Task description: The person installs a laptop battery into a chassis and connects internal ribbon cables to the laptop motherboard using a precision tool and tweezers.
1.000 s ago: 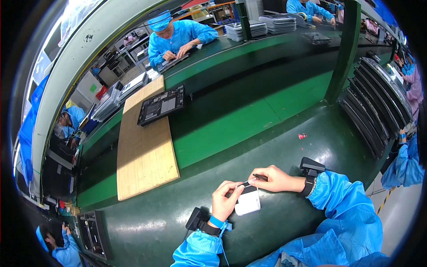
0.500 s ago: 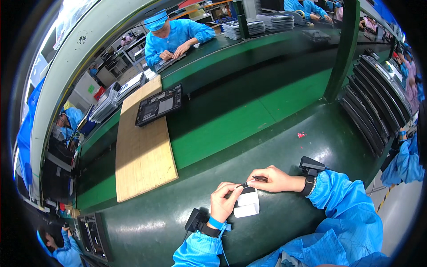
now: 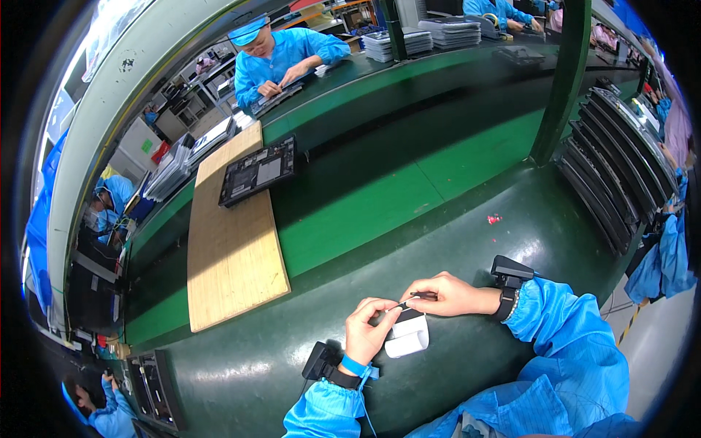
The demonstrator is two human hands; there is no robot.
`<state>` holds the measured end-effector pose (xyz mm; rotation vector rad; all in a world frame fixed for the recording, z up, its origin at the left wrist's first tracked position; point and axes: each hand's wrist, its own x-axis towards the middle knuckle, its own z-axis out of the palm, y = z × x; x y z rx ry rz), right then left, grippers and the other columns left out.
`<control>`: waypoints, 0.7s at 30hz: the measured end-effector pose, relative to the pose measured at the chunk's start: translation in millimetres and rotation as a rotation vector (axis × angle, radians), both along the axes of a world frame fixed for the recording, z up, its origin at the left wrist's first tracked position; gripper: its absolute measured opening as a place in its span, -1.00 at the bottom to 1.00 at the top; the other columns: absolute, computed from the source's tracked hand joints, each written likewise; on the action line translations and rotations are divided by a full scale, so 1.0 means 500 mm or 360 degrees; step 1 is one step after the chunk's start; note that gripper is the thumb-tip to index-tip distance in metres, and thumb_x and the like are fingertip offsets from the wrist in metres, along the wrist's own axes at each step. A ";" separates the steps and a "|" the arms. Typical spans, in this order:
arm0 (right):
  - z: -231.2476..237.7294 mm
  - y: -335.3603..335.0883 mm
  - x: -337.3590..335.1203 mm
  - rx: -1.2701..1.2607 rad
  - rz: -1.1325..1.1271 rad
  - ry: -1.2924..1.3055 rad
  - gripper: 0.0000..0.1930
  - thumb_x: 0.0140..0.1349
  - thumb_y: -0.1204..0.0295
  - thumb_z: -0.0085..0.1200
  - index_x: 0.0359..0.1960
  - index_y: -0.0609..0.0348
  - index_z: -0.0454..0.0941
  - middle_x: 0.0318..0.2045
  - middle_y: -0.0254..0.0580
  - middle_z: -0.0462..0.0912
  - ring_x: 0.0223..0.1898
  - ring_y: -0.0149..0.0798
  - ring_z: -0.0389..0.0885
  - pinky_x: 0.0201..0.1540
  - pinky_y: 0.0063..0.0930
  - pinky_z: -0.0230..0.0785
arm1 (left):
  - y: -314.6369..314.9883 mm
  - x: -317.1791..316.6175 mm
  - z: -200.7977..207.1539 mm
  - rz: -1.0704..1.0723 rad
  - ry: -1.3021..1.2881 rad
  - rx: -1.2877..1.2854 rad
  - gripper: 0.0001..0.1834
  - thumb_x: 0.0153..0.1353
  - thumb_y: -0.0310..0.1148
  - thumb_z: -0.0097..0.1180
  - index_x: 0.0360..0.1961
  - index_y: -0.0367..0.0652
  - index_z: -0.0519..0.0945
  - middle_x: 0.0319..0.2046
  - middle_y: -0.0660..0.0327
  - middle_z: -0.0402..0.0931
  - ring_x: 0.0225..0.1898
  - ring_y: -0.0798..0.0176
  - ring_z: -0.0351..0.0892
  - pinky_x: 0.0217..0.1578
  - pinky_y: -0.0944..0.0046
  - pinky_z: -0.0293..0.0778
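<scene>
My left hand (image 3: 367, 328) is closed, thumb and forefinger pinching one end of a small black piece (image 3: 403, 306). My right hand (image 3: 454, 294) meets it from the other side, with a slim black tool (image 3: 424, 296) in its fingers. The tool's kind is hard to make out, as the fingers cover part of it. Just below the fingertips lies a white sheet (image 3: 407, 342) with a curled lower edge and a dark strip along its upper part. It rests on the dark green bench (image 3: 277, 365).
Beyond my hands, a wooden board (image 3: 237, 270) carries an open black device housing (image 3: 257, 171). Dark panels (image 3: 613, 168) stand stacked at right, behind a green post (image 3: 562, 87). Co-workers in blue sit across the bench and at its sides. Red scraps (image 3: 494, 219) lie at right.
My hands stay almost in place, with the fingertips shifting slightly around the small black piece. The white sheet sits marginally farther right. The whole view has moved a little.
</scene>
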<state>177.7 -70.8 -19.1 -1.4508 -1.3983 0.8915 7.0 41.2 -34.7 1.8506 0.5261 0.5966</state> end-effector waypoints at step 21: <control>0.002 0.001 0.002 -0.0025 0.0084 -0.0032 -0.78 0.17 0.37 0.01 -0.25 0.26 0.50 -0.44 -0.14 0.63 -0.42 -0.37 0.60 -0.35 -0.49 0.40 | -0.004 0.001 0.005 0.0000 -0.0058 0.0083 -0.90 -0.04 -0.49 0.23 -0.45 -0.22 0.58 -0.50 0.22 0.52 -0.41 0.29 0.48 -0.37 0.35 0.38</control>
